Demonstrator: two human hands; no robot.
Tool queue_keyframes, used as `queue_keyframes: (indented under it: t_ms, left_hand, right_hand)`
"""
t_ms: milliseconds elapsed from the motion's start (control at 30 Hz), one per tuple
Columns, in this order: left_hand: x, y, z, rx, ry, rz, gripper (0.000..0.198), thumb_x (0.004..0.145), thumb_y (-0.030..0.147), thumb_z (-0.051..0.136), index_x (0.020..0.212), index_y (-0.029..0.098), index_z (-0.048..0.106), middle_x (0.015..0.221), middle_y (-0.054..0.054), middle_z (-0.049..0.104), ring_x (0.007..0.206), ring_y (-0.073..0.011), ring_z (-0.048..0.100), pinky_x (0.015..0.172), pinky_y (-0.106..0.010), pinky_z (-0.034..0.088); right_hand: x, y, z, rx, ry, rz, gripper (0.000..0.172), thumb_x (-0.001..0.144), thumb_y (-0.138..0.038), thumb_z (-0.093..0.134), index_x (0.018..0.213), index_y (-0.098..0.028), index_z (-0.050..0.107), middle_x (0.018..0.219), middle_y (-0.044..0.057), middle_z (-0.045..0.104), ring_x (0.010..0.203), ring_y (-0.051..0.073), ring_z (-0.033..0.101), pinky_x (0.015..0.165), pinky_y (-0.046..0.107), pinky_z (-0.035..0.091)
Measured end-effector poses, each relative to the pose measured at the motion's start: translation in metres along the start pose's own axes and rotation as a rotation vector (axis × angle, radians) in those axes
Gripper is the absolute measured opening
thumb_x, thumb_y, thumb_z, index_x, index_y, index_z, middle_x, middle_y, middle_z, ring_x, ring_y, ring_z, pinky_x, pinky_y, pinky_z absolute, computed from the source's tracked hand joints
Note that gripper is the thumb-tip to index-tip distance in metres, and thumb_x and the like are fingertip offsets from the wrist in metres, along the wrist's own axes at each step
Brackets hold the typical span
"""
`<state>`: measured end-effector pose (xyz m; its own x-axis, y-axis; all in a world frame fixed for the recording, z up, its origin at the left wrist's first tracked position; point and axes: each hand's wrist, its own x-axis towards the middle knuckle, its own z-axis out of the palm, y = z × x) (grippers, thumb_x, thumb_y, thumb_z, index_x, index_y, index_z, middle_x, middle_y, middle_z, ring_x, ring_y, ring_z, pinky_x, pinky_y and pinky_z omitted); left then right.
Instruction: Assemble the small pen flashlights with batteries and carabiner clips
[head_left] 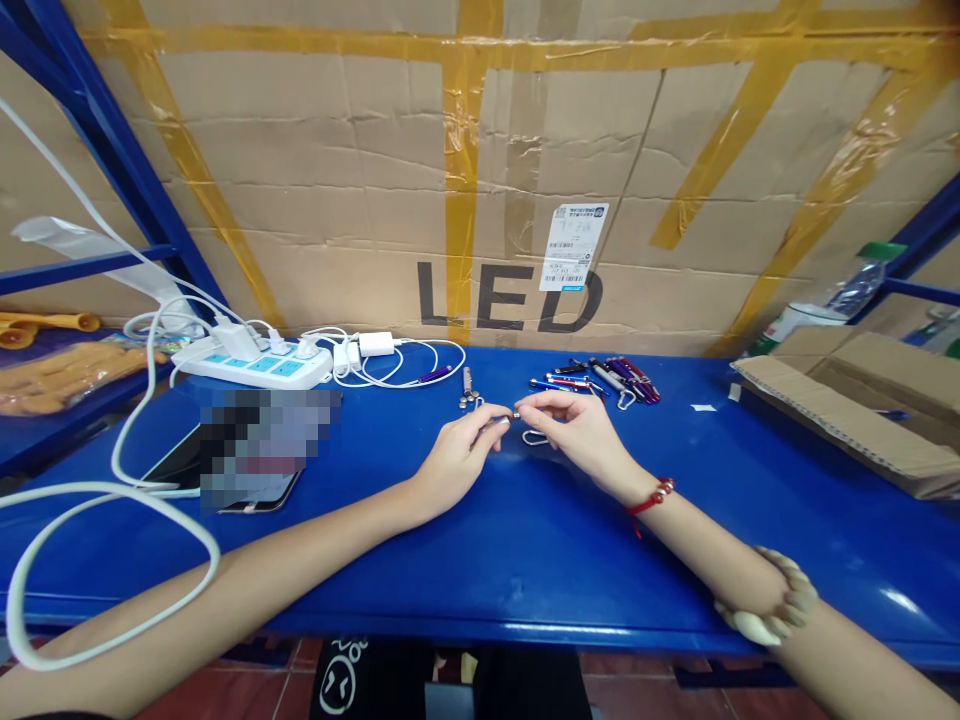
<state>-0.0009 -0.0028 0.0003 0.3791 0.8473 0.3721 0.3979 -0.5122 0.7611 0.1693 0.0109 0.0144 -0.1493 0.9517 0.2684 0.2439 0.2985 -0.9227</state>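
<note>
White plastic power strip point(255, 368) lay far left on blue metal table point(525, 540). Left hand point(454, 462) and right hand point(581, 432) pinched small silver metal cylinder point(512, 417) between fingertips, just above table centre. Heap of coloured pen-shaped keychains point(607, 380) lay behind.

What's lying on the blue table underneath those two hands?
A small silver clip lies on the blue table just under the fingertips of the left hand and right hand, which hold a tiny silver piece. Anything beneath the palms is covered.
</note>
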Motion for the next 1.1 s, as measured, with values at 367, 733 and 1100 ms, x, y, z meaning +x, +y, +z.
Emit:
queue_keyframes:
  t_ms: [367,733,1100]
  left_hand:
    - [0.0014,-0.0034,0.0009,-0.004,-0.002,0.021,0.025,0.090,0.029,0.038,0.103,0.018,0.056,0.068,0.002,0.056,0.067,-0.0117,0.054,0.068,-0.022,0.042]
    - [-0.0013,-0.0031,0.0034,-0.127,0.005,-0.013,0.023,0.083,0.028,0.050,0.101,0.018,0.059,0.095,-0.003,0.066,0.084,-0.0149,0.062,0.070,-0.021,0.050]
    - [-0.0009,0.0000,0.0003,-0.021,0.015,0.004,0.024,0.086,0.027,0.044,0.102,0.019,0.061,0.099,-0.002,0.067,0.087,-0.0152,0.061,0.073,-0.021,0.046]
  right_hand:
    - [-0.0009,-0.0037,0.0018,0.144,-0.106,0.144,0.036,0.063,-0.046,0.068,0.078,-0.013,0.069,0.047,-0.005,0.049,0.038,0.003,0.029,0.035,0.018,0.020]
    - [-0.0012,-0.0010,0.0047,0.229,-0.063,0.254,0.035,0.055,-0.040,0.076,0.076,-0.013,0.067,0.054,-0.002,0.060,0.044,0.003,0.042,0.042,0.017,0.031]
    - [-0.0008,-0.0063,-0.0011,0.134,-0.100,0.124,0.027,0.054,-0.033,0.078,0.073,-0.014,0.072,0.059,0.001,0.065,0.049,0.008,0.051,0.045,0.022,0.041]
